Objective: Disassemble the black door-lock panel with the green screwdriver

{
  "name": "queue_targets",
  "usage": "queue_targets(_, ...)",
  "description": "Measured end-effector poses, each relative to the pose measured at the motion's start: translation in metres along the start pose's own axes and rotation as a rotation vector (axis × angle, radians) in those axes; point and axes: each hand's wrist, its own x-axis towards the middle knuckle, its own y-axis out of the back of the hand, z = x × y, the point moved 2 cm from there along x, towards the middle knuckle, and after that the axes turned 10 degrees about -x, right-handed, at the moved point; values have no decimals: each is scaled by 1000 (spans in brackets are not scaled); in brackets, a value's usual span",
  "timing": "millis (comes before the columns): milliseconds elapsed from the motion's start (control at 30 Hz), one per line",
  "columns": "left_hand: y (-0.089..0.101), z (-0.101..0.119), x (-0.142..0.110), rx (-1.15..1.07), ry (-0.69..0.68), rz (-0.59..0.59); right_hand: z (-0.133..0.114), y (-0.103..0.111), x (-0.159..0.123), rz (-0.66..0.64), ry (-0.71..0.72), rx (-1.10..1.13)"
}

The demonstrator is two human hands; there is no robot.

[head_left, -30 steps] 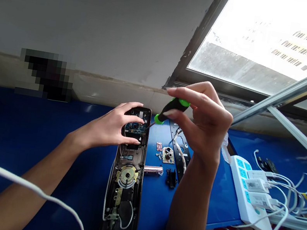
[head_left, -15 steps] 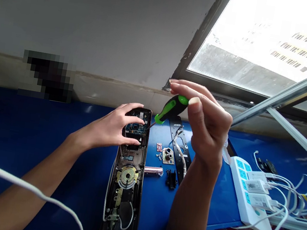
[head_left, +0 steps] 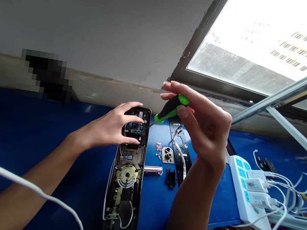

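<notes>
A long dark opened housing, which looks like an electronic door lock, lies lengthwise before me with a blue circuit board at its far end. Across that end rests my left hand, its fingers spread over the board and the black part below. My right hand holds a green and black screwdriver by the handle, thumb and fingers around its upper end. The screwdriver is tilted, its shaft pointing down to the board's right edge; the exact contact of the tip is too small to tell.
Right of the housing lie a black plate with a white cable, a small red board, a square metal part, several screws, a pink cylinder and a black bracket. Farther right is a power strip.
My right thumb and fingers have shifted around the screwdriver's handle, and the handle has turned. My left hand stays on the housing.
</notes>
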Motion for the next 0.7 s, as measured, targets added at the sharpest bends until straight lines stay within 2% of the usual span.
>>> queue_targets(67,0,0,0,-7,-3,9,0,0,-1,-5,7,-10)
queue_targets(300,2,3,-1,-2,20,11,1,-4,2,140,13,-118)
queue_targets(500,1,1,0,-7,-8,16,-10,-3,-1,-34,-41,59)
queue_targets(700,1,-1,-2,-13,19,41,-11,-6,0,-17,54,-33)
